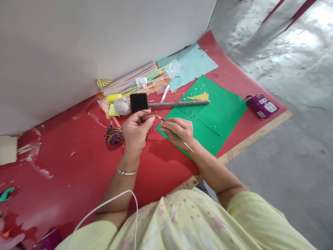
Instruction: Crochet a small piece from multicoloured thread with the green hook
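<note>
My left hand [136, 130] is closed in a pinch on multicoloured yarn [158, 117], which spans the small gap to my right hand. Closed around a slim crochet hook [187, 146], my right hand [179, 131] has its fingertips close to the yarn. The hook's shiny silver end sticks out past the palm, and its working tip is too small to make out. Just left of my left hand lies a tangled multicoloured yarn bundle [113, 135]. Behind the hands are a dark-screened phone [139, 102] and a white yarn ball [122, 106].
Green paper [210, 128] lies under a wrapped grey stick [182, 103] and a thin dark wire [205, 124]. Pale straw-like sticks [130, 80], a white pen [165, 93] and blue paper [200, 64] are near the wall. A purple pouch [264, 105] rests by the right edge.
</note>
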Motion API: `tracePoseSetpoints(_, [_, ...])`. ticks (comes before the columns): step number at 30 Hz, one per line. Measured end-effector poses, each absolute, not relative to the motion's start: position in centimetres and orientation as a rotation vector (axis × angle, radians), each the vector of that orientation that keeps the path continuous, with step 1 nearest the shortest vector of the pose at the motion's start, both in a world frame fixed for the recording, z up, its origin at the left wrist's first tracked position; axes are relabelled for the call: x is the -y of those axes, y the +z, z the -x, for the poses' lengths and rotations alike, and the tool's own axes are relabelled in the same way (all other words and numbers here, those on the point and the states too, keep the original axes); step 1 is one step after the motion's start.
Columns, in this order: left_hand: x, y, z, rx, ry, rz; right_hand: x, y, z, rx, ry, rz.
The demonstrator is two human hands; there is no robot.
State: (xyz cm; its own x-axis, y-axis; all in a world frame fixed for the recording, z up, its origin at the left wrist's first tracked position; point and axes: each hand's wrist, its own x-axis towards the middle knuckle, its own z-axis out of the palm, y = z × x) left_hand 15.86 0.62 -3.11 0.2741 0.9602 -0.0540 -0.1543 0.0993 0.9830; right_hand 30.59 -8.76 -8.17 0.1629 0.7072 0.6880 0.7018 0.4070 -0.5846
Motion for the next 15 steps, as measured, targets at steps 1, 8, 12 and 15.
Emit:
tracePoseSetpoints(1, [-0.6, -3.1, -15.9, -0.929, 1.024, -1.139, 8.8, -8.2, -30.6, 1.545, 0.011, 1.302])
tracePoseSetpoints(8, [-0.6, -3.2, -15.9, -0.935, 0.999, -1.067, 8.8, -8.4, -30.4, 1.559, -0.065, 1.240])
tracePoseSetpoints(12, [-0.6, -3.7, -16.1, -0.919, 1.020, -1.074, 8.7, -8.2, -30.4, 1.586, -0.192, 1.249])
tracePoseSetpoints(15, [-0.5, -4.1, -16.2, -0.898, 1.021, -1.122, 8.5, -7.8, -30.4, 1.587, -0.304, 1.196])
